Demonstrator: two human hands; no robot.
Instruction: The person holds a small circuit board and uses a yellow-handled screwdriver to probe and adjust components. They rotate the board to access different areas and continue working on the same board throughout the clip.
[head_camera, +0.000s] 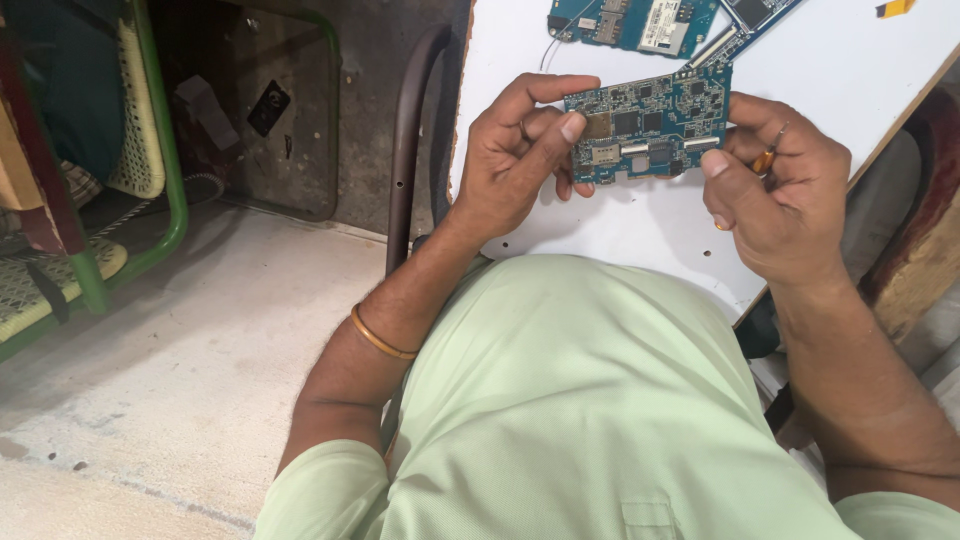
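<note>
I held one blue circuit board (650, 125) above the near part of the white worktop (860, 70), pinched at its left edge by my left hand (520, 155), thumb and fingers closed on it, and at its right edge by my right hand (775, 190), likewise closed, with an orange-handled tool (766, 160) tucked between those fingers. Two more boards (640, 22) lay at the far edge of the worktop. No containers showed. One bangle (378, 338) circled my left wrist, and a green-framed chair (140, 150) stood far left.
</note>
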